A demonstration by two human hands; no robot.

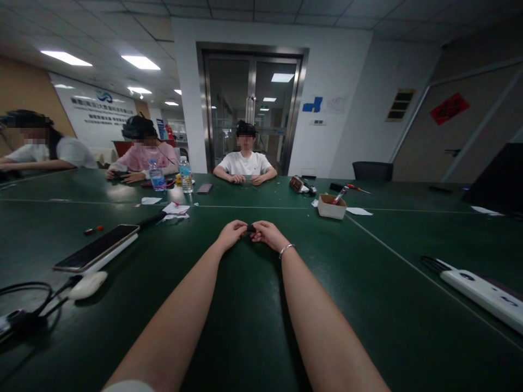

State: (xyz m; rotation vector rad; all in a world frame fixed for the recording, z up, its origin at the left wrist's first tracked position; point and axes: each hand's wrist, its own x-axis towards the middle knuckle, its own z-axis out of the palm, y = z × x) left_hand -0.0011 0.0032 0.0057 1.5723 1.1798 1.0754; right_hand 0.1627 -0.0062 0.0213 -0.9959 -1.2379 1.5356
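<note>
My left hand (pixel 232 236) and my right hand (pixel 268 235) meet over the middle of the green table (pixel 245 316). Between their fingertips they pinch a small black object (pixel 250 228), too small and too covered by fingers to name. The left fingers close on its left end, the right fingers on its right end. A silver bracelet (pixel 287 249) circles my right wrist. Both forearms reach forward from the near edge.
Left lie a phone (pixel 100 247), a white device (pixel 87 286) with cables and paper scraps (pixel 175 209). Bottles (pixel 156 175) stand farther back. A small box (pixel 332 207) is ahead right, a power strip (pixel 482 294) at far right. Three people sit across the table.
</note>
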